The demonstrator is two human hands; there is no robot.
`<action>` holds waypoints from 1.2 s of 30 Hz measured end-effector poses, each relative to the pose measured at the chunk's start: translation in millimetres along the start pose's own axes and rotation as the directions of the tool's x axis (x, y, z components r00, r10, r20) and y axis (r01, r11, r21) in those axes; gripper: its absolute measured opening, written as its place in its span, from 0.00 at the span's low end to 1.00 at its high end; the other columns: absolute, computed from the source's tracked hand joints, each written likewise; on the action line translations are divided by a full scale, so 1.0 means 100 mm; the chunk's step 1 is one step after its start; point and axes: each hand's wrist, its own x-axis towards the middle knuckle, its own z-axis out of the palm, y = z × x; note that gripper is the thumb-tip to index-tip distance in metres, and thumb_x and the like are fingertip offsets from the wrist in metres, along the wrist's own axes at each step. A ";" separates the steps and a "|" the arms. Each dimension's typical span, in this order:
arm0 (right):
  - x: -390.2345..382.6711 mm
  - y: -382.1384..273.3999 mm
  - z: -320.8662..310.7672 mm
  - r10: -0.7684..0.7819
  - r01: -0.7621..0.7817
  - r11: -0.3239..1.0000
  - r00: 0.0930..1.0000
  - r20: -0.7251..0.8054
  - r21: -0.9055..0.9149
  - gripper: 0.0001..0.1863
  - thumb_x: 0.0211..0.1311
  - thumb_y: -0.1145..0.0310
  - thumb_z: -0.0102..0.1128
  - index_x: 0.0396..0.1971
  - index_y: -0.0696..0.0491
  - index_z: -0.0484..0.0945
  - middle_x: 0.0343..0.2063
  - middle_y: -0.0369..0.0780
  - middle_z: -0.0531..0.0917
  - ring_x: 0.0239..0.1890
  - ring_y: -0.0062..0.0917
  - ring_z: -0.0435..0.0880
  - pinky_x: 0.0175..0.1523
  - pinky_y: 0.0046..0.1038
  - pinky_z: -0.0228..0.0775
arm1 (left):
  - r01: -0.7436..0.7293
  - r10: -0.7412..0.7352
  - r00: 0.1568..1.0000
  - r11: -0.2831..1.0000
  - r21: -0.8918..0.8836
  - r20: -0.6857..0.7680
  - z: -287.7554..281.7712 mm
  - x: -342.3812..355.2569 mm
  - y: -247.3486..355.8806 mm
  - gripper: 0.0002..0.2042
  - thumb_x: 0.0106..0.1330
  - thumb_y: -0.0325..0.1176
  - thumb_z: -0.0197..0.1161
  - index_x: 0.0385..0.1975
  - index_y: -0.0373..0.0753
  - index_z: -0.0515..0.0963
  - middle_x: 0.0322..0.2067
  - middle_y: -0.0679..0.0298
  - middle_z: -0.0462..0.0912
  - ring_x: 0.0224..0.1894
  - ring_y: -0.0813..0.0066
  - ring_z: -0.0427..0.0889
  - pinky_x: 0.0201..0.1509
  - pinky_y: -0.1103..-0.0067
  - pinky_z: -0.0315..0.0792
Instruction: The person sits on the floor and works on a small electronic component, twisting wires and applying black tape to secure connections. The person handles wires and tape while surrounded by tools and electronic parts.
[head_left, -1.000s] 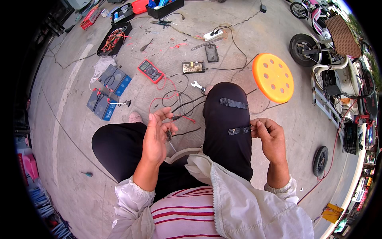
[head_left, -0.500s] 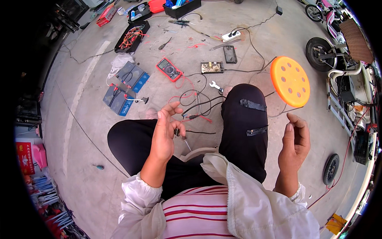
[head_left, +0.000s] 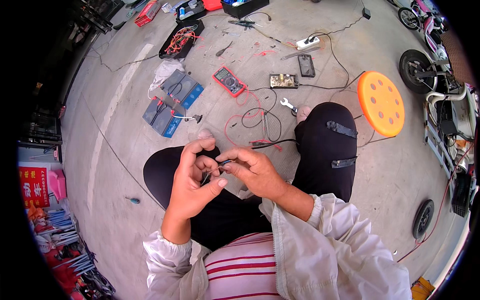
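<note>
My right hand pinches the end of a black cable, where thin coloured wires show. My left hand meets it over my lap, its fingers curled round something thin, mostly hidden. Two strips of black tape stick to my right trouser leg. Beyond my hands lie loose red and black leads, a wrench, a red multimeter and an open circuit-board unit. Two grey-blue batteries with wires sit at the left.
An orange stool stands at the right, near scooters and a loose wheel. A box of tangled wires, tool boxes and a power strip lie ahead. A small teal tool lies left.
My right hand has left the lower tape strip on my leg and moved left to grip the cable beside my left hand. The view has shifted slightly.
</note>
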 end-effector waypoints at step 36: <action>0.07 0.39 0.02 0.223 -0.222 0.975 0.971 -0.083 0.021 0.09 0.69 0.71 0.53 0.41 0.58 0.80 0.31 0.33 0.80 0.36 0.14 0.75 0.44 0.20 0.69 | 0.380 -0.362 0.925 0.898 0.223 -0.118 -0.20 -0.26 -0.58 0.10 0.72 0.35 0.57 0.34 0.34 0.78 0.29 0.70 0.78 0.33 0.86 0.72 0.40 0.85 0.67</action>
